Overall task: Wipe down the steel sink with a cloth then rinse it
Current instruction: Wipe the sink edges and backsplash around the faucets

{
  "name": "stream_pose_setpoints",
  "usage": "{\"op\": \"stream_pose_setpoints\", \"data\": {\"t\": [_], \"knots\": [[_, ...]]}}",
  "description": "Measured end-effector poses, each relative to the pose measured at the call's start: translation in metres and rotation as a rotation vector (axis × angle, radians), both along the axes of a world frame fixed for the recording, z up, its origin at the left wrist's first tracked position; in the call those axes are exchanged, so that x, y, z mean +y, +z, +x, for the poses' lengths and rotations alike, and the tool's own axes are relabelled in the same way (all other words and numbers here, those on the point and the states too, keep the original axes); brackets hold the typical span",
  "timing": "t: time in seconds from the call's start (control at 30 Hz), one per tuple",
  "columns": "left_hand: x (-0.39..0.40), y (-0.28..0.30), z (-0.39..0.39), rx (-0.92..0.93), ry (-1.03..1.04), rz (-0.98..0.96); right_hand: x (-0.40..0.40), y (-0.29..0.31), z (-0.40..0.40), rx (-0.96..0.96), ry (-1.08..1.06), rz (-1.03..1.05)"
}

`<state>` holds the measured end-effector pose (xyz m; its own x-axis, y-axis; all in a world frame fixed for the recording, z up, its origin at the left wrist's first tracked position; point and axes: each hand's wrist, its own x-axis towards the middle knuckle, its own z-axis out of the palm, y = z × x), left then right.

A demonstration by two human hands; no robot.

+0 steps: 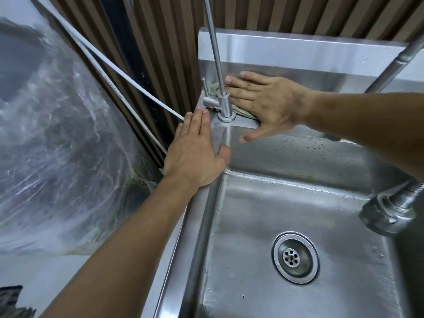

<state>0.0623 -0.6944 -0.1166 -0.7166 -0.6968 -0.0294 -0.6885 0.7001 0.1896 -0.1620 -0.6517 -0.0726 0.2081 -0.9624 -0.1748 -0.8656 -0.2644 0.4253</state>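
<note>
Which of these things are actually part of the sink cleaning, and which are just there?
In use: steel sink, cloth under the right hand, left hand resting on the rim.

Just there: small tap, white hose, spray head, plastic wrap.

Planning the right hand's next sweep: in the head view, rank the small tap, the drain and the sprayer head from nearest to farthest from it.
1. Small tap: just left of the right hand.
2. Sprayer head: lower right, over the basin.
3. Drain: basin floor, farthest.
</note>
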Motion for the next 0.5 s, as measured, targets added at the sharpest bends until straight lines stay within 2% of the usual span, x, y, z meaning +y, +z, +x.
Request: {"op": "stream_pose_setpoints", "data": {"t": [0.07, 0.2, 0.3, 0.4, 0.5], "knots": [[0.001, 0.000, -0.001, -0.001, -0.004, -0.002, 0.020, -0.006, 0.000, -0.032, -0.089, 0.007], [0.001, 0.001, 0.000, -0.007, -0.006, 0.005, 0.046, -0.026, 0.013, -0.319, -0.283, -0.063], [0.002, 0.000, -0.002, -0.002, -0.002, -0.002, 0.061, -0.032, 0.016, -0.462, -0.381, -0.112], [0.003, 0.000, -0.004, 0.004, 0.014, -0.008, 0.058, -0.034, 0.022, -0.498, -0.352, -0.186], [0.003, -0.003, -0.005, 0.015, 0.010, -0.026, 0.040, -0.035, 0.023, -0.370, -0.271, -0.160]]}}
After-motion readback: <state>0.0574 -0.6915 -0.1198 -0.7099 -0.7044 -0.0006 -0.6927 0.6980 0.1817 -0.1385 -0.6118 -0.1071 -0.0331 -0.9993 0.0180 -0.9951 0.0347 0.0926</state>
